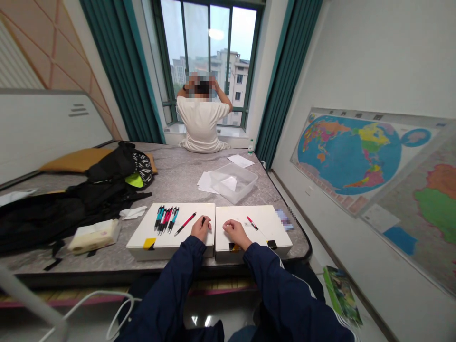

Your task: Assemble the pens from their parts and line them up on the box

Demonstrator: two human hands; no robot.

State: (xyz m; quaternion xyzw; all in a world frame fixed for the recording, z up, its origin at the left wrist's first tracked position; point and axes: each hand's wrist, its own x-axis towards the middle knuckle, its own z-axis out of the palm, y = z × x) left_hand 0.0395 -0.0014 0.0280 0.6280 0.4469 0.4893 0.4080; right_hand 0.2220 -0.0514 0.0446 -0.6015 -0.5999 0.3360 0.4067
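Pen barrel, red with a black end, lies slanted on one white carton, at two o'clock from the right hand and just beside it. That hand is curled with thumb and fingers drawn together; whether anything is between them I cannot tell. At its nine o'clock, over the second white carton, the left hand has its fingers bent around a small black piece that pokes up at the fingertips. Between nine and ten o'clock from the left hand, a single red-and-black pen rests at a slant, and at nine o'clock from it lies a row of turquoise and red click pens. Both cartons stand side by side on a grey marbled tabletop. At twelve o'clock from the right hand sits a clear plastic bin, with white papers against its nine o'clock side. A tissue pack is at nine o'clock from the cartons, a black backpack at ten. At twelve, a person in a white T-shirt sits facing the window, arms raised; a world map hangs at two.
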